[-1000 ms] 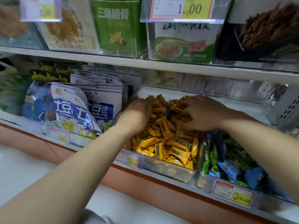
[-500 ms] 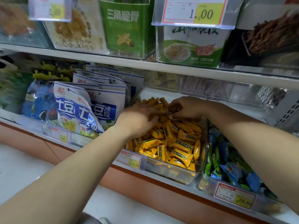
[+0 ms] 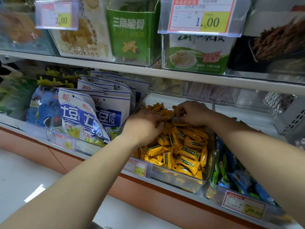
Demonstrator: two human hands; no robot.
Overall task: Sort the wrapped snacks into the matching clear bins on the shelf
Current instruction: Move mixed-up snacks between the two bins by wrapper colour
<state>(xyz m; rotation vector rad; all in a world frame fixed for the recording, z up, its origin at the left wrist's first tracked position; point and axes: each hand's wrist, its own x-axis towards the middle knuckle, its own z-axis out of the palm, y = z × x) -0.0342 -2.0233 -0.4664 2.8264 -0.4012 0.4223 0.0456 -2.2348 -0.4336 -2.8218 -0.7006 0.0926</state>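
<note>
- Seemingly right hand (image 3: 189,113) pinches a small wrapper (image 3: 174,119) at the yellow snacks' (image 3: 181,146) twelve o'clock; dropped, it vanishes among them.
- Left hand (image 3: 143,128), curled into them, hold unclear, could push some over the clear bin (image 3: 165,174).

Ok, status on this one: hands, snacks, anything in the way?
Left hand palm down, fingers in yellow snacks, grip unclear. Right hand pinches a small dark piece at the pile's back. Nothing blocking the bin.

Shop: price tags (image 3: 200,15) on shelf (image 3: 165,73) edges, packaged snacks stocked in clear bins (image 3: 178,179).
</note>
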